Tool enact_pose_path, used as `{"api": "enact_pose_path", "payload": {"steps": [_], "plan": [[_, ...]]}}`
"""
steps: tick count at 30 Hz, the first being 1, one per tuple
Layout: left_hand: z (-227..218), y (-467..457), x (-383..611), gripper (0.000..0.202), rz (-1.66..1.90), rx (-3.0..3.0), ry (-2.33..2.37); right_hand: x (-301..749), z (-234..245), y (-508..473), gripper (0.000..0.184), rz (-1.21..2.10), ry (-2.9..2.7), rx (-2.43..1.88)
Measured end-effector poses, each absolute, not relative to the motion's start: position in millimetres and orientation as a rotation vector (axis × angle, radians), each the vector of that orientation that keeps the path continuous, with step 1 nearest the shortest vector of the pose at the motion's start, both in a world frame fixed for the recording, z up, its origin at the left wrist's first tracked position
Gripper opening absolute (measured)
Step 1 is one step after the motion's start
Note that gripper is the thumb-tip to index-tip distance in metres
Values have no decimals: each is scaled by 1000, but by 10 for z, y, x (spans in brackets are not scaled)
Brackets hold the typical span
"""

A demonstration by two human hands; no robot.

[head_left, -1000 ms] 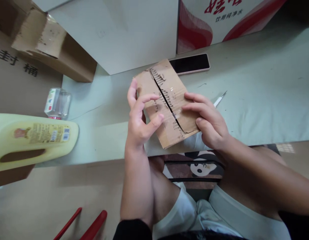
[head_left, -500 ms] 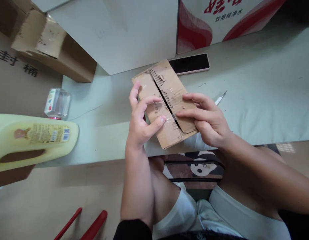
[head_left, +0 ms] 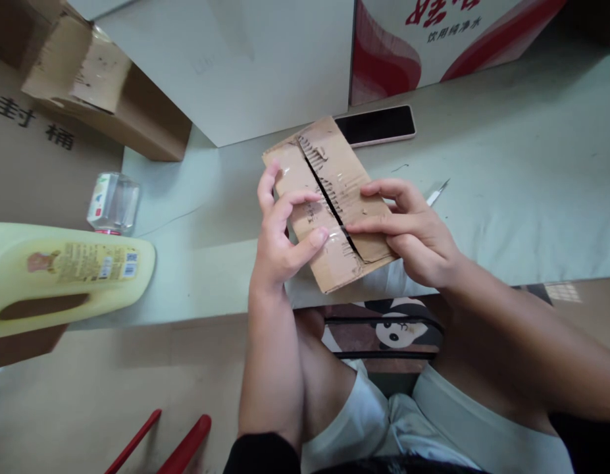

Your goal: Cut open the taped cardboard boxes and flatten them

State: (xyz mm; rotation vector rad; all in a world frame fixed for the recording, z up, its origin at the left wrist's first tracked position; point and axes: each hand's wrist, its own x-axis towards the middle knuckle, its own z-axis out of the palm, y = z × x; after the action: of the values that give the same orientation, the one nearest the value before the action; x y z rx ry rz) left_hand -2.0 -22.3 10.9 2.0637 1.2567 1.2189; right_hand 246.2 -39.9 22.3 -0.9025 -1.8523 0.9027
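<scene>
A small cardboard box (head_left: 347, 171) lies slanted at the table's front edge, its top flaps parted by a narrow dark slit with torn, corrugated edges. My left hand (head_left: 285, 230) grips its left side, thumb and index finger on the top face and another finger at the far left corner. On the right flap rest the fingertips of my right hand (head_left: 408, 230), the index finger close to the slit; its lower fingers curl at the box's right edge. The inside of the box is hidden.
Behind the box lies a phone (head_left: 378, 125); to its right is a slim cutter-like tool (head_left: 437, 193). A white carton (head_left: 245, 72) and a red-and-white carton (head_left: 388, 59) stand at the back. At left are a clear bottle (head_left: 114, 203) and a yellow jug (head_left: 72, 280).
My right index fingertip has slid slightly along the flap toward the slit, and the lower fingers have shifted a little. The box and my left hand hold nearly the same position.
</scene>
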Motion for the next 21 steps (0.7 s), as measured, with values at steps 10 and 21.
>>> {"api": "enact_pose_path", "payload": {"steps": [10,21], "plan": [[61,-213,-22,52,1239,2074,1250,2453,206,-426,45,972,-1779,-862],[61,-202,-30,60,1200,2066,1325,2452,206,-402,37,943,-1828,-910]]}}
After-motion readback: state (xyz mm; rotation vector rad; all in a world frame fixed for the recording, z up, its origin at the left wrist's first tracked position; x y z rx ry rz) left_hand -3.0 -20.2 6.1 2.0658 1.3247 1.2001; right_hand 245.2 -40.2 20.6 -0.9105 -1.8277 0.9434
